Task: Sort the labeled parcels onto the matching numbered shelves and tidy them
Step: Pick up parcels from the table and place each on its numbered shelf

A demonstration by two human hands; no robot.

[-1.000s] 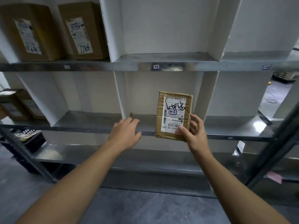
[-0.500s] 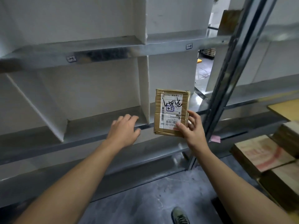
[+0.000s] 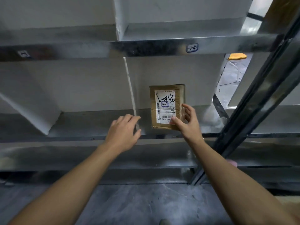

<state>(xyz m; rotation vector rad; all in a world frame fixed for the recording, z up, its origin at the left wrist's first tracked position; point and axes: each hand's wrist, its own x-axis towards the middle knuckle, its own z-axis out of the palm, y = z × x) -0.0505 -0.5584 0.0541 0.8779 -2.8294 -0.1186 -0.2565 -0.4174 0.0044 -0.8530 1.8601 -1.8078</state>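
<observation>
Right of the white divider (image 3: 129,88), over the middle shelf (image 3: 97,122), a small flat brown parcel (image 3: 167,108) (white label, boxed "24", black scrawl) stood upright, looked light and stiff, best pinched at an edge, as the right hand (image 3: 188,125) pinched its lower right corner; the left hand (image 3: 123,133) hung loose-fingered, empty.

I count one parcel (image 3: 167,107), brown cardboard, with one white label (image 3: 164,114) on its face. Two hands of mine are in view: my left hand (image 3: 123,132) and my right hand (image 3: 189,125). Three metal shelves run across: an upper shelf (image 3: 146,47), a middle shelf (image 3: 97,122) and a lower shelf (image 3: 81,156). The upper shelf's front edge carries two number tags, a right tag (image 3: 192,47) and a blurred left tag (image 3: 23,53). White dividers number three: one upper divider (image 3: 120,17), and two on the middle shelf, a thin divider (image 3: 129,88) and a slanting divider (image 3: 29,109). One dark upright post (image 3: 253,101) stands at the right.
</observation>
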